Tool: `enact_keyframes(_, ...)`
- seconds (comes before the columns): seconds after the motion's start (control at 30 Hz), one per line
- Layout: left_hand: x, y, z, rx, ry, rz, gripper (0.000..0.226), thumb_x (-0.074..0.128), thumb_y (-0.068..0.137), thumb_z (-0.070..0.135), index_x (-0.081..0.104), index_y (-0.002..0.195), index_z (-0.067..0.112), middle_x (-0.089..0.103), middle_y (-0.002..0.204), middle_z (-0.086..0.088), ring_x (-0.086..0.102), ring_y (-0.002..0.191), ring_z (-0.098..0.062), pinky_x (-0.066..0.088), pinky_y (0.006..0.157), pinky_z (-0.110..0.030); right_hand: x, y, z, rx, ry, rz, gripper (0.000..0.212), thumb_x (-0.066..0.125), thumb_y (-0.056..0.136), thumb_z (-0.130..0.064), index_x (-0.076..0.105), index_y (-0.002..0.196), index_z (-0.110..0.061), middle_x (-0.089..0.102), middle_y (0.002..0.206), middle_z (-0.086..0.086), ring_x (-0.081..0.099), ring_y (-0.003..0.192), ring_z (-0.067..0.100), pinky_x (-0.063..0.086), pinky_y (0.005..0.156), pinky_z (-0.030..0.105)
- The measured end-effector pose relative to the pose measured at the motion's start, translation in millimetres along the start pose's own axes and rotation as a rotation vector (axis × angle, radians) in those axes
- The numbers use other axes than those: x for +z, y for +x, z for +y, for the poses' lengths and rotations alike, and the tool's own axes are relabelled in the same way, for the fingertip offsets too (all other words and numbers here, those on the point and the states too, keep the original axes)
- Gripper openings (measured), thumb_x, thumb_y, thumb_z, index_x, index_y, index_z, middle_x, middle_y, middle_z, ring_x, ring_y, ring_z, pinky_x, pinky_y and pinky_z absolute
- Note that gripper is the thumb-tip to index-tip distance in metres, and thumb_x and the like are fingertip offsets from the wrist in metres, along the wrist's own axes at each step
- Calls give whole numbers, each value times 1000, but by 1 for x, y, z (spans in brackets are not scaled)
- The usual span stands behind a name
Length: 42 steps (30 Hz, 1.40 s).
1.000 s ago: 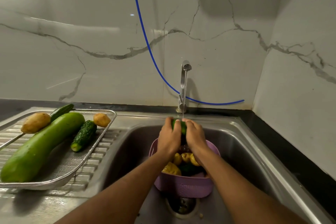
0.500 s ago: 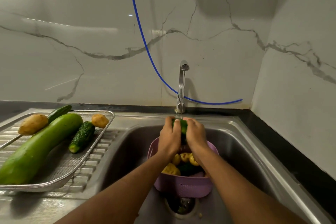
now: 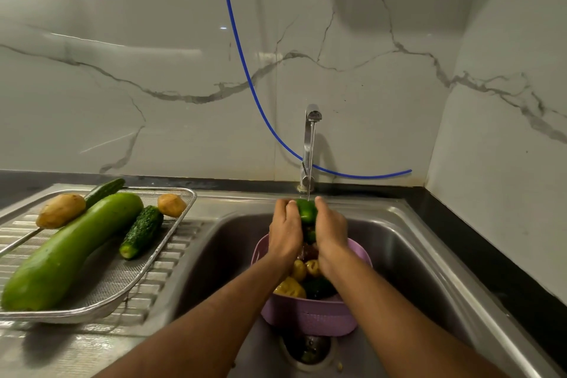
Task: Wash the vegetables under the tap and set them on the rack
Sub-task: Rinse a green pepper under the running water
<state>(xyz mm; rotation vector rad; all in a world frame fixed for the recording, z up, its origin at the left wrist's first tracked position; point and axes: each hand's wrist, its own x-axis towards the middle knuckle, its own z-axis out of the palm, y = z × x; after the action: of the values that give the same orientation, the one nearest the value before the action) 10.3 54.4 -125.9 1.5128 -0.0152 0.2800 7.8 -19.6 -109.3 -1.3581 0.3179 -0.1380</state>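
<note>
My left hand (image 3: 285, 232) and my right hand (image 3: 330, 230) both grip a green vegetable (image 3: 306, 212) between them, held under the thin stream from the tap (image 3: 310, 138). Below the hands a purple basket (image 3: 310, 314) stands in the sink (image 3: 395, 242), holding yellow and dark green vegetables. On the left the metal mesh rack (image 3: 129, 288) carries a long pale green gourd (image 3: 70, 248), a bumpy dark cucumber (image 3: 141, 232), a second cucumber (image 3: 104, 189) and two potatoes (image 3: 60, 210) (image 3: 171, 205).
A blue hose (image 3: 245, 77) hangs down the marble wall and runs behind the tap. The ribbed steel drainboard (image 3: 171, 258) lies under the rack. The drain (image 3: 308, 350) sits in front of the basket. A black counter edge (image 3: 478, 248) borders the sink on the right.
My hands have stayed under the tap, shifting only slightly around the green vegetable. Nothing on the rack has moved.
</note>
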Motion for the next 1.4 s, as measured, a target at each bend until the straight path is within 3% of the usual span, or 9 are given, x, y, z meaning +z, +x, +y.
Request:
enact_keyframes(0.1,4,-4,6,-10,-89,-38,29,29,111,31,53,117,16,61,108,-14,64,99,-24,58,78,-32,-5,7,0,84,109,-88,61,69,76,-69,70,112,-20,72,110,12,70,101,28,58,92,47)
enact_keyframes(0.17,5,-4,5,-22,-72,-39,30,27,111,30,53,119,16,60,108,-13,63,97,-21,56,75,-28,-5,6,-2,66,68,-94,52,66,86,-64,68,112,-19,70,110,11,68,102,27,57,92,46)
enact_keyframes(0.27,3,-2,-1,-47,24,-65,30,28,112,35,54,117,20,63,108,-10,65,100,-22,59,90,-42,-8,8,-5,-61,-83,-30,28,54,103,-46,64,102,-20,66,101,6,64,90,18,52,71,30)
enact_keyframes(0.4,7,-4,-6,38,308,-88,37,34,105,59,54,117,30,66,101,7,67,97,-12,58,93,-40,-13,13,0,-124,-172,4,32,54,103,-45,67,111,-17,70,100,5,67,94,20,57,86,39)
enact_keyframes(0.57,13,0,-15,-164,220,-147,64,38,103,61,24,155,26,57,137,-12,61,121,-31,54,101,-49,-15,8,-5,-18,-248,-115,35,34,110,-45,58,110,-20,63,100,4,60,101,21,49,92,38)
enact_keyframes(0.77,5,11,-12,-193,97,-41,47,42,107,47,40,150,28,59,136,-10,59,123,-27,52,105,-51,-7,4,1,-117,-509,-217,45,31,111,-44,52,145,-24,61,137,9,59,123,25,49,107,45)
enact_keyframes(1.03,0,7,-7,-89,82,-193,27,41,109,36,53,132,29,60,116,4,59,103,-6,49,78,-19,-18,17,2,-50,-335,-140,51,32,109,-50,54,139,-15,62,123,13,61,116,29,51,106,47)
enact_keyframes(1.27,1,5,-8,-56,45,-95,31,41,108,41,62,128,30,67,119,1,66,110,-15,57,98,-42,-16,15,0,-343,-636,18,46,41,105,-56,70,122,-24,69,100,-2,61,89,14,47,72,29)
enact_keyframes(1.4,-5,1,-3,0,49,-114,24,45,107,38,66,117,34,67,113,4,65,108,-13,57,92,-34,-15,19,-3,-290,-574,-36,49,41,102,-63,69,107,-23,64,87,-6,64,89,17,56,90,40)
